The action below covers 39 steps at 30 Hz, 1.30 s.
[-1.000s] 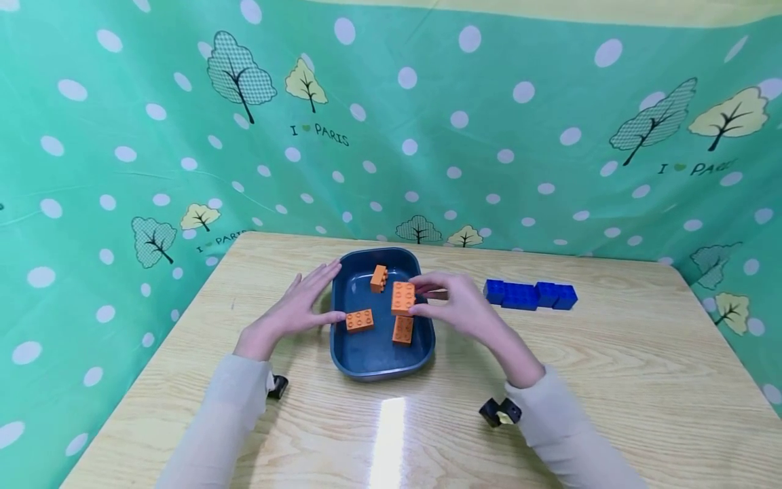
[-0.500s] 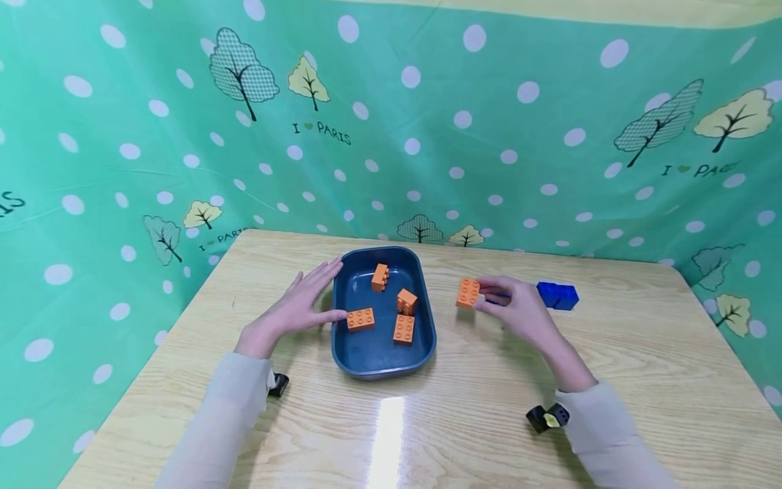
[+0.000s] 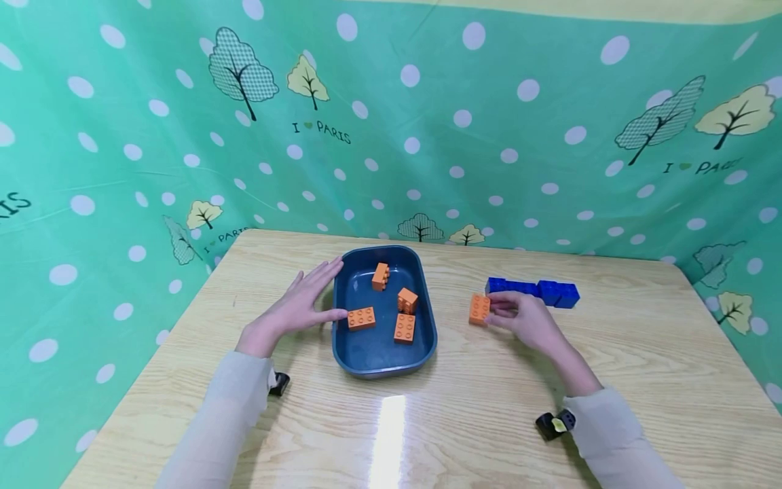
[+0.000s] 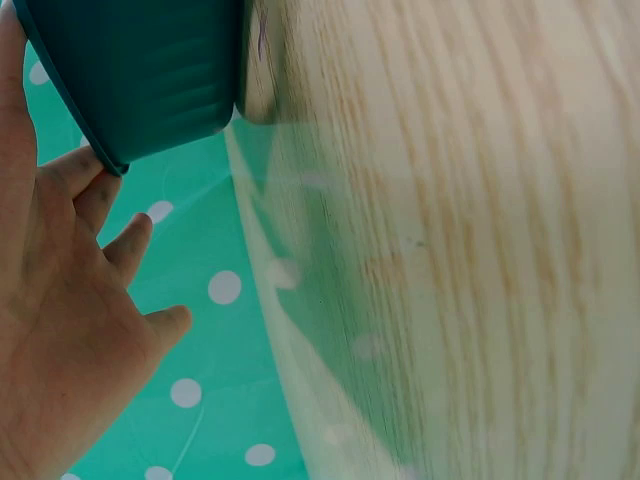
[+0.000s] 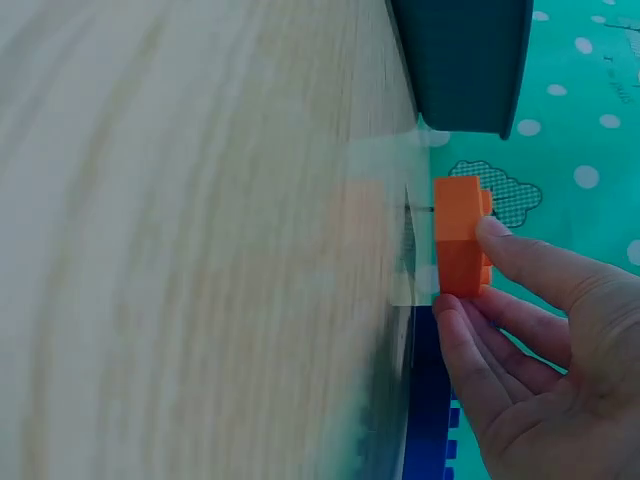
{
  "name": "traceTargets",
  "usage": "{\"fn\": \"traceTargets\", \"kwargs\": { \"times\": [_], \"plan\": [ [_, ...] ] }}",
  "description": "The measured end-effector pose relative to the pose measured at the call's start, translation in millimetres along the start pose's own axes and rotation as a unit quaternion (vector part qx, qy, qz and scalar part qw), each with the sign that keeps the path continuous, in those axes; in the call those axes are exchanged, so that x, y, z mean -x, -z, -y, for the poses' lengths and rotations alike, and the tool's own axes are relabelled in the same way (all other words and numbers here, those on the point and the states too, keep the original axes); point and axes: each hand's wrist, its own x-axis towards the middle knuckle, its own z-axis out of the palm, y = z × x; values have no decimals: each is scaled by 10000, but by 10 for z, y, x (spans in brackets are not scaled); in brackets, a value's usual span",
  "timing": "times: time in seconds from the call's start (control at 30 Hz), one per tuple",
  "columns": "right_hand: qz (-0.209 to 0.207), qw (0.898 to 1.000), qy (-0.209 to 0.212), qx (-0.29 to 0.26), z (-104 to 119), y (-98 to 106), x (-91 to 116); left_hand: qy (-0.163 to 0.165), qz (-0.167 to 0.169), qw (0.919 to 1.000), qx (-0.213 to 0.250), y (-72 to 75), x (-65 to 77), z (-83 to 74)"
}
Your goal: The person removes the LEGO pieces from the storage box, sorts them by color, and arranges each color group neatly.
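Note:
My right hand (image 3: 530, 322) pinches an orange toy brick (image 3: 479, 310) between thumb and fingers, just in front of the left end of a row of blue bricks (image 3: 550, 292). In the right wrist view the orange brick (image 5: 459, 236) shows its studs toward the thumb. At the left rim of a dark blue bin (image 3: 383, 371) my left hand (image 3: 293, 307) rests with fingers spread, touching the rim. Inside the bin lie several orange bricks: one brick (image 3: 361, 318) by the left thumb, one brick (image 3: 404, 329) at right, a tilted brick (image 3: 406, 300) behind it, and one brick (image 3: 380, 277) on its side.
The bin stands on a light wooden table (image 3: 489, 421), left of the blue row. A green dotted cloth (image 3: 342, 170) hangs behind the table and along its sides. A black wrist camera (image 3: 554, 425) sits below the right sleeve.
My right hand has carried the orange brick out from over the bin, rightward, and down toward the table before the blue row. The left hand has stayed at the bin's rim.

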Motion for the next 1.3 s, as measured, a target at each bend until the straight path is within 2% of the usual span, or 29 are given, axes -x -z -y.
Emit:
{"fn": "traceTargets", "kwargs": {
  "times": [0.5, 0.9, 1.3],
  "plan": [
    [158, 9994, -60, 300, 2, -42, 23, 18, -2, 10000, 10, -26, -4, 24],
    [-22, 9999, 50, -152, 32, 50, 92, 11, -18, 10000, 11, -15, 1, 21],
    [-206, 9983, 233, -501, 194, 106, 122, 20, -6, 10000, -15, -19, -3, 24]
  ]
}}
